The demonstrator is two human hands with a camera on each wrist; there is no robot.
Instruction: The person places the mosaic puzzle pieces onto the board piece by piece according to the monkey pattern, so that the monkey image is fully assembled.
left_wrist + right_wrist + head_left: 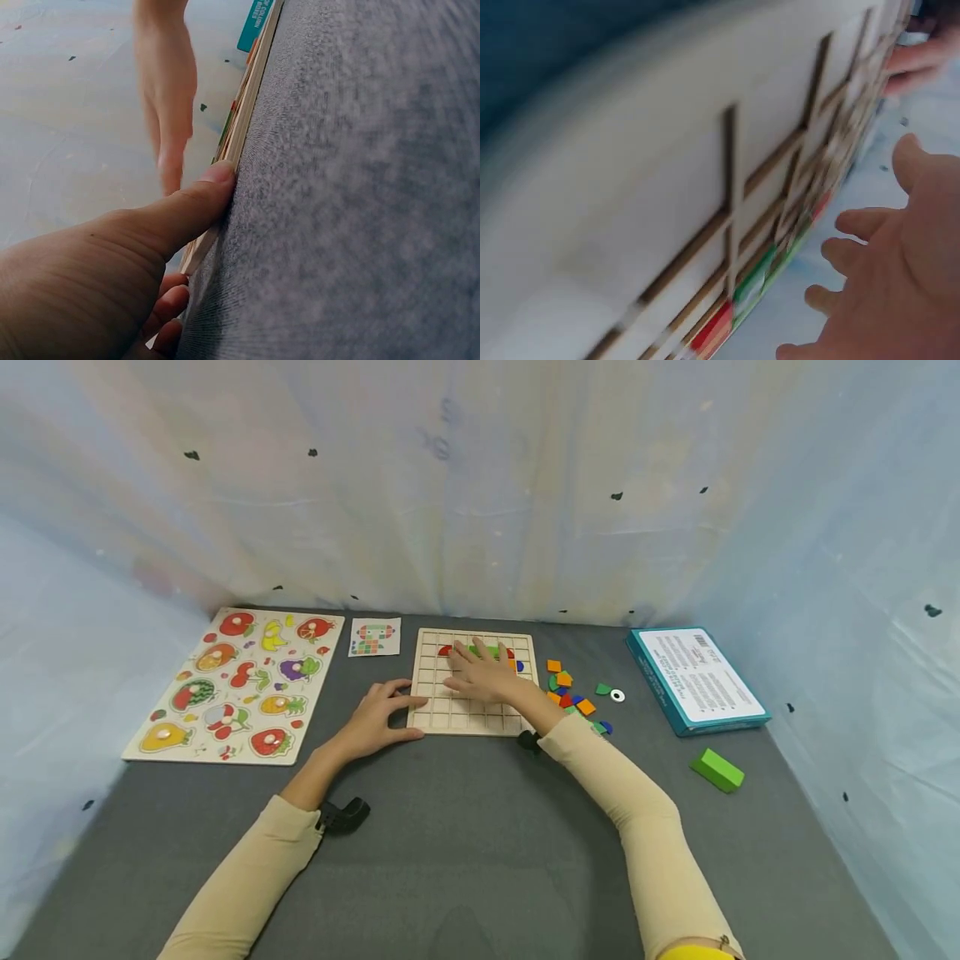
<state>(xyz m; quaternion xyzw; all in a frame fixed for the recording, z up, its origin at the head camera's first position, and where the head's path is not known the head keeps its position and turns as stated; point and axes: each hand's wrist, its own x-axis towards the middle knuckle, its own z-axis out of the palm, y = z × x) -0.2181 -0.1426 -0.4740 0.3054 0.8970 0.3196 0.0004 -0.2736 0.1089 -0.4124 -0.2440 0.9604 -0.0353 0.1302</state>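
A wooden grid board (468,721) lies flat on the grey table, with red, green, orange and blue pieces in its upper rows. My left hand (375,720) holds the board's lower left corner; in the left wrist view the thumb of that hand (112,262) lies against the board's edge (244,124). Fingers spread, my right hand (483,679) is over the board's upper middle and partly hides the pieces. In the right wrist view this hand (900,262) hovers beside the grid surface (652,217), holding nothing; green (754,277) and red (712,326) pieces show.
Loose coloured pieces (587,707) and a white ring (617,696) lie right of the board. Further right are a teal box (701,681) and a green block (717,770). A fruit puzzle board (247,693) and a pattern card (375,637) lie to the left.
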